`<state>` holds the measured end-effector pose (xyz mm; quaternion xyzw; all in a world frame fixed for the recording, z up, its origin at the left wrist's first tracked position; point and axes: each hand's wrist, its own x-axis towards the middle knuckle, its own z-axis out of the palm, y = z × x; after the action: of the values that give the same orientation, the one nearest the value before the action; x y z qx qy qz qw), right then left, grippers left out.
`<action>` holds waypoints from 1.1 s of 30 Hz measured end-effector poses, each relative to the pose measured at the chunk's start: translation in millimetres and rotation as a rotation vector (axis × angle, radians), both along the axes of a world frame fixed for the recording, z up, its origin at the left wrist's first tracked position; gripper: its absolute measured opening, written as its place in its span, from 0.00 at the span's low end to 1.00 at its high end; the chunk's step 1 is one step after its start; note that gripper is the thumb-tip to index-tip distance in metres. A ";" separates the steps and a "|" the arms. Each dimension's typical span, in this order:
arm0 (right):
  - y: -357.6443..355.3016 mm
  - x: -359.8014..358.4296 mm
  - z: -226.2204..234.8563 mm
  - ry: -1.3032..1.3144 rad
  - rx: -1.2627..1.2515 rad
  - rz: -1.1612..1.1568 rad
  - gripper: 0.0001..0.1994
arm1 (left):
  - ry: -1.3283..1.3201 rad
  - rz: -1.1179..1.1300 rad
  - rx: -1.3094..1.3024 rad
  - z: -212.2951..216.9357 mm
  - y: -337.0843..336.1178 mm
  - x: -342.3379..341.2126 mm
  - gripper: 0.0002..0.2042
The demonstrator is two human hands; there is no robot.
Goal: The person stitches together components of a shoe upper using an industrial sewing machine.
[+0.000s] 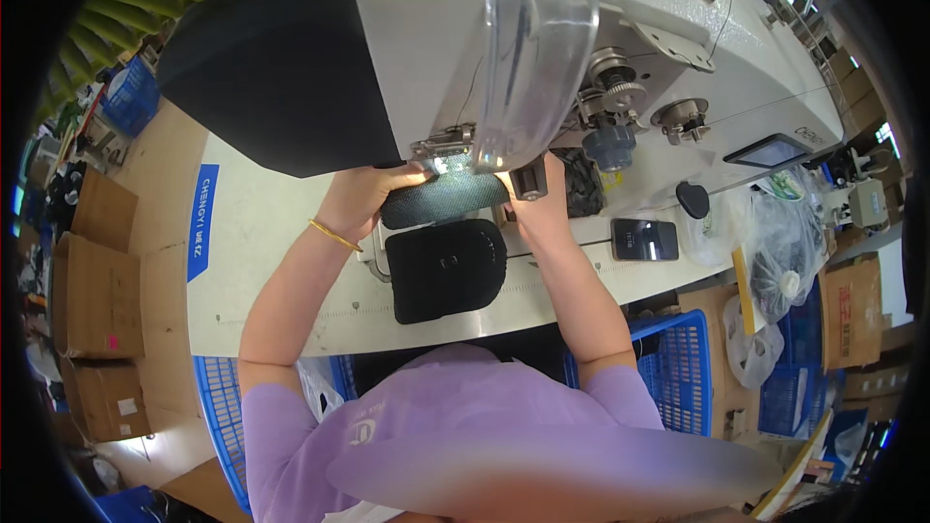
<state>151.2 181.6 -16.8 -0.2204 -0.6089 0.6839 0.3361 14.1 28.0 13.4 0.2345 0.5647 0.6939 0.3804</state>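
The left hand [372, 192] and right hand [549, 188] steady a curved grey-green mesh-fabric piece [444, 199] between them, under a white sewing-machine head [426, 58]; the view is partly blocked, so I cannot tell gripping from pressing. The step looks like stitching; the next move calls for even 2-handed guidance. On the hands' near side lies a rounded black padded panel [446, 276].

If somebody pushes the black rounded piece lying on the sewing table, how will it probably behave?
The black piece would probably slide rather than roll, since it lies flat. It may bend a little yet keep its shape, as its curved outline looks smooth and its surface seems padded.
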 end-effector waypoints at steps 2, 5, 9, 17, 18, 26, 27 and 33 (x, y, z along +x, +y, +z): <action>1.1 -2.2 -0.1 0.038 0.060 -0.013 0.02 | 0.012 0.001 0.031 -0.1 -0.2 -0.9 0.11; -0.9 0.9 8.4 0.000 -0.019 0.017 0.04 | -0.035 0.015 -0.004 1.7 2.7 -5.2 0.13; -1.9 2.2 12.5 -0.023 -0.067 0.031 0.04 | 0.014 0.088 0.002 3.8 3.3 5.1 0.10; 1.9 5.9 11.3 -0.034 -0.042 0.107 0.07 | -0.228 0.114 0.049 -2.1 -8.0 -4.9 0.11; 2.5 6.0 10.1 -0.032 -0.042 0.107 0.07 | -0.172 0.053 0.011 -3.1 -9.8 -4.4 0.12; 3.2 5.9 9.1 -0.001 0.032 0.117 0.07 | -0.089 -0.030 0.010 -2.9 -0.6 -2.6 0.15; -0.5 7.7 14.0 -0.001 0.032 0.120 0.07 | -0.083 -0.044 0.003 -4.0 -1.6 -3.6 0.15; -25.0 34.0 14.8 -0.115 -0.022 0.085 0.06 | -0.240 -0.183 -0.018 -0.7 -24.8 27.1 0.20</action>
<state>185.2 156.6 -2.0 -0.2371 -0.6284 0.6904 0.2688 41.2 3.2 12.7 0.1967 0.4974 0.6745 0.5088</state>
